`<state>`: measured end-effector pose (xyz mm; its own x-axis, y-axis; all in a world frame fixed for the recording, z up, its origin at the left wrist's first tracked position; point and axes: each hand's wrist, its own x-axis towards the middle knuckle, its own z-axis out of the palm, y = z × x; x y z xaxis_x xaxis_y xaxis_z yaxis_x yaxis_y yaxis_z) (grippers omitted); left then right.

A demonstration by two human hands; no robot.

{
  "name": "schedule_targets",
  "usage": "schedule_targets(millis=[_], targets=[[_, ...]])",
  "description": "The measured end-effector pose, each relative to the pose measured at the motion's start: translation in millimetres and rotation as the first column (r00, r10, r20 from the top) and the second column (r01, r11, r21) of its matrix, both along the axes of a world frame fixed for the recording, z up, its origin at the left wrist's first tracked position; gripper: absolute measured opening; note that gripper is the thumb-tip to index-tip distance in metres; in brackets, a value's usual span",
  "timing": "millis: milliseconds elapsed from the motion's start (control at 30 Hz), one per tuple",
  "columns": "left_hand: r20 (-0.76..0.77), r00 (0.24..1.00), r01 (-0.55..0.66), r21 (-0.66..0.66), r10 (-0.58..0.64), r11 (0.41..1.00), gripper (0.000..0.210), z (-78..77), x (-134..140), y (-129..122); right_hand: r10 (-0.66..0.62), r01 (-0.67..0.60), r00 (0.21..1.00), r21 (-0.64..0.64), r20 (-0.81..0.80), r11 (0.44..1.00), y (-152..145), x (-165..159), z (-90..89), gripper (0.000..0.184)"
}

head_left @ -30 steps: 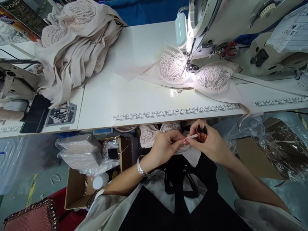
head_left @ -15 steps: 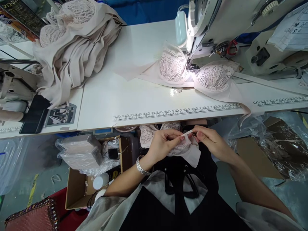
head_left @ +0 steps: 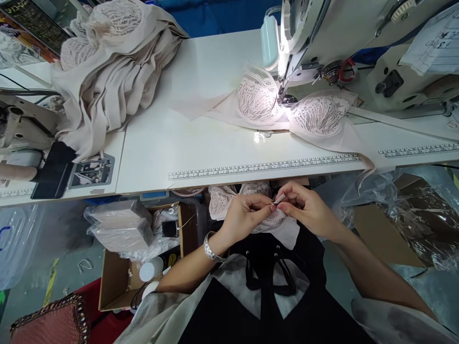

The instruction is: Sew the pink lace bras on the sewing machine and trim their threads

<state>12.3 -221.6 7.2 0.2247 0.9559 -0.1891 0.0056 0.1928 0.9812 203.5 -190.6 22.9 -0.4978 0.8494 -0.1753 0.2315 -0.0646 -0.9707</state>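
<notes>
1 pale strip (head_left: 279, 198) sticks up btwn L grip (head_left: 246, 213) & R grip (head_left: 307, 209), both pinching it.

Table: glossy white flat top (head_left: 201, 153), black ruler markings (head_left: 265, 167) near its front edge
Left: draped heap of pale beige lace-cupped garments (head_left: 122, 91), flat black rectangular object (head_left: 53, 173)
Right: white metal sewing machine (head_left: 337, 28), pale lace-cupped bra (head_left: 317, 117)

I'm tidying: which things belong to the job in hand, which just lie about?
Likely the job:
narrow, flat white strip, held
pale cupped lace garment, below it

Probably just lying about:
black flat rectangular slab
brown cardboard box, left
pale blocks in clear plastic
</notes>
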Motion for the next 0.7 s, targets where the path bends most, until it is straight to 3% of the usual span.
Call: schedule_targets(millis=[167, 233, 333, 433, 500, 600, 667, 700], targets=[[0.004, 1.0, -0.031, -0.021, 0.031, 0.999, 0.038, 0.4, -1.4, 0.2, -0.16, 0.161, 0.987, 0.019, -0.03, 0.987, -2.5, 7.7, -3.7, 0.04], [0.014, 0.998, -0.057, -0.028, 0.057, 0.998, 0.038, -0.8, -1.5, -0.2, -0.146, 0.148, 0.988, 0.067, -0.041, 0.987, -3.6, 16.8, -10.3, 0.048], [0.022, 0.996, -0.09, -0.027, 0.091, 0.996, 0.04, -2.9, -2.4, -0.8, 0.059, -0.078, 0.985, 0.115, 0.162, 0.99, -6.5, 29.8, -24.5, 0.049], [0.039, 0.996, -0.085, -0.015, 0.085, 0.996, 0.038, -4.0, -7.7, 1.8, 0.268, -0.323, 0.896, 0.104, 0.354, 0.941, -9.5, 38.9, -29.3, 0.034], [0.042, 0.997, -0.066, 0.052, 0.064, 0.996, 0.032, -5.2, -13.1, 5.7, 0.398, -0.437, 0.886, 0.139, 0.24, 0.889, -10.6, 43.0, -19.7, 0.043], [0.03, 0.999, 0.01, 0.252, -0.018, 0.968, 0.029, -10.9, -14.0, 10.7, 0.444, -0.397, 0.88, 0.253, -0.17, 0.882, -12.9, 42.8, 7.9, 0.043], [-0.032, 0.974, 0.218, 0.373, -0.222, 0.902, 0.041, -17.6, -4.7, 11.7, 0.451, -0.362, 0.793, 0.279, -0.41, 0.89, -16.7, 37.3, 24.2, 0.041], [-0.086, 0.935, 0.348, 0.415, -0.344, 0.841, 0.044, -21.3, 1.9, 11.8, 0.462, -0.372, 0.748, 0.277, -0.476, 0.886, -19.6, 33.9, 29.4, 0.042]])
